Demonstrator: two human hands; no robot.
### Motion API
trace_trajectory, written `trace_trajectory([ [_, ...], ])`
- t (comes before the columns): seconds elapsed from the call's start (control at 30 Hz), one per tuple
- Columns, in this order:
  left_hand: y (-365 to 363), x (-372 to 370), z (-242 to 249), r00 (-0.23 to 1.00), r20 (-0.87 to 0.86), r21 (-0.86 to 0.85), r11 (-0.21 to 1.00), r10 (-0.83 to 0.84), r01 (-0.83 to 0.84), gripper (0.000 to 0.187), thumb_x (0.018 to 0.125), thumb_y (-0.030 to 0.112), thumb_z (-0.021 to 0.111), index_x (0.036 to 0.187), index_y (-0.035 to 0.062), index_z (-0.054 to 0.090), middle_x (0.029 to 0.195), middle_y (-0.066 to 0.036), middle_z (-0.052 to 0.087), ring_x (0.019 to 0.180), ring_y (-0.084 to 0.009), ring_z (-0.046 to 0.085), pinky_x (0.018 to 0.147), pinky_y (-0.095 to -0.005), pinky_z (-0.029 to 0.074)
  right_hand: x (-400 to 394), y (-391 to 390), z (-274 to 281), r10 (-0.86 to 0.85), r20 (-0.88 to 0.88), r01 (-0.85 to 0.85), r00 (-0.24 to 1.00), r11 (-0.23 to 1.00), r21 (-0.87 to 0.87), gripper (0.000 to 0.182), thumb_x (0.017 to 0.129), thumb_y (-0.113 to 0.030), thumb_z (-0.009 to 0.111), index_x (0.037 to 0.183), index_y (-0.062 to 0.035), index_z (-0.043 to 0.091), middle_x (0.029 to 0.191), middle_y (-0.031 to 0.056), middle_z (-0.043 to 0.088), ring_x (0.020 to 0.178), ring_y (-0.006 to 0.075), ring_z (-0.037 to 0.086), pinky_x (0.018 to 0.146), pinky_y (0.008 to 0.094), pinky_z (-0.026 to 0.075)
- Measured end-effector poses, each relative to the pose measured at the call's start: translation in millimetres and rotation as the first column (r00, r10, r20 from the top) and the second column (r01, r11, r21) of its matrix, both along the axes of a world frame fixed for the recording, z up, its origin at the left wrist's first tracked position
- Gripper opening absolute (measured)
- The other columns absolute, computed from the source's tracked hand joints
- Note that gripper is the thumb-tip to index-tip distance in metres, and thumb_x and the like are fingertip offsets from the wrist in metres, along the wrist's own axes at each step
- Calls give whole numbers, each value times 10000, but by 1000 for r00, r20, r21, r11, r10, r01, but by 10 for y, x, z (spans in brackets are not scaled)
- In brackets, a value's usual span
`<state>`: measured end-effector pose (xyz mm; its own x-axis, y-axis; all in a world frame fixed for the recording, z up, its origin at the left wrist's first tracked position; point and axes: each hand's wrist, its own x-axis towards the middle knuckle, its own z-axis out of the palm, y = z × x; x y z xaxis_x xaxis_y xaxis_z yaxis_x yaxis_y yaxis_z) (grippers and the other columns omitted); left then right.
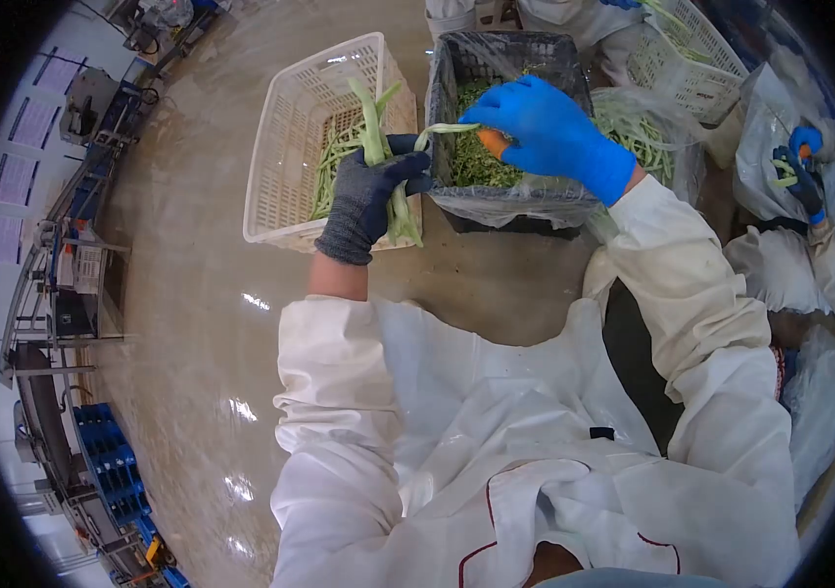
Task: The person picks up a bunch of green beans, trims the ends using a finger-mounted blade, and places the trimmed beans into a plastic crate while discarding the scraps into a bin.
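Note:
My left hand (363,201), in a dark grey knit glove, is closed around several long flat green beans (372,125) that stick out above and below the fist. My right hand (559,137) wears a blue glove, with an orange piece (494,143) at the thumb. Its fingertips pinch the end of one bean (450,128) stretching across from the left hand. Beneath the right hand is a black crate (574,69) lined with clear plastic, holding small green scraps (481,162). A white slatted crate (275,147) with loose beans (331,162) stands behind the left hand.
A clear plastic bag of beans (638,137) sits right of the black crate. Another white crate (682,73) is at the upper right. A co-worker's gloved hands (801,171) hold bean pieces at far right. Metal equipment and blue bins (109,461) line the left wall.

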<state>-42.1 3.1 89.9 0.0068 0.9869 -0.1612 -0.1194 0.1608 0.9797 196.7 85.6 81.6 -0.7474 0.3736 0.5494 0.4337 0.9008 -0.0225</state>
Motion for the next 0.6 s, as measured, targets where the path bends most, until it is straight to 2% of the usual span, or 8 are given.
trace_trajectory([
  [0.1, 15, -24, -51, 996, -88, 7, 1000, -10, 11, 256, 767, 41, 723, 999, -43, 655, 853, -107, 676, 724, -148, 651, 662, -271, 541, -1, 3, 0, 33, 43, -37, 999, 995, 92, 104, 756, -195, 627, 835, -126, 624, 805, 76, 596, 758, 270, 582, 736, 395, 442],
  [0.2, 14, -57, -104, 963, -251, -5, 995, -94, 96, 269, 773, 29, 728, 1017, -48, 644, 855, -109, 675, 720, -163, 653, 660, -282, 546, -15, -32, 11, 8, 13, -11, 1000, 981, 192, 101, 735, -190, 629, 712, -101, 586, 685, 70, 561, 705, 276, 565, 734, 400, 437],
  [0.3, 14, -49, -136, 929, -319, -39, 982, -188, 185, 277, 767, 26, 741, 1015, -52, 644, 866, -108, 673, 715, -168, 652, 657, -289, 544, -59, -76, 6, -4, -157, 20, 988, 994, 103, 127, 745, -187, 616, 718, -65, 640, 672, 101, 600, 671, 280, 586, 717, 390, 461],
  [0.33, 10, -31, -134, 921, -323, -50, 976, -217, 213, 277, 763, 27, 748, 1008, -52, 647, 867, -107, 672, 711, -166, 650, 654, -289, 541, -89, -105, 11, -55, -305, 8, 951, 988, -153, 145, 759, -179, 604, 756, -44, 658, 697, 109, 623, 666, 263, 598, 703, 379, 474],
  [0.37, -19, 6, -141, 907, -349, 14, 966, -237, 258, 266, 778, 18, 725, 1019, -58, 642, 877, -109, 674, 731, -177, 651, 683, -301, 542, -126, -140, 19, -142, -427, -43, 893, 918, -394, 171, 773, -171, 592, 794, -23, 676, 722, 117, 647, 661, 247, 610, 690, 367, 487],
  [0.4, -21, 45, -153, 937, -270, 57, 968, -221, 244, 256, 787, 16, 712, 1020, -59, 641, 880, -108, 674, 744, -181, 651, 699, -305, 539, -145, -155, 23, -255, -513, -129, 820, 791, -598, 202, 787, -163, 580, 833, -2, 693, 746, 126, 670, 656, 230, 622, 676, 355, 500],
  [0.5, -1, 97, -177, 985, -73, 167, 972, -156, 166, 231, 822, 15, 654, 1038, -65, 635, 923, -115, 674, 818, -203, 649, 767, -321, 527, -208, 19, -113, -188, -712, -573, 676, 474, -669, 252, 818, -131, 546, 930, 36, 697, 830, 136, 703, 668, 173, 634, 642, 310, 521],
  [0.6, 60, 61, -136, 999, 29, 236, 971, 29, -35, 256, 838, 27, 645, 1077, -63, 624, 966, -118, 661, 839, -209, 647, 773, -324, 524, -319, -92, -334, -121, -502, -416, 857, 413, -810, 257, 838, -101, 506, 938, 53, 686, 786, 106, 698, 643, 131, 611, 637, 286, 521],
])
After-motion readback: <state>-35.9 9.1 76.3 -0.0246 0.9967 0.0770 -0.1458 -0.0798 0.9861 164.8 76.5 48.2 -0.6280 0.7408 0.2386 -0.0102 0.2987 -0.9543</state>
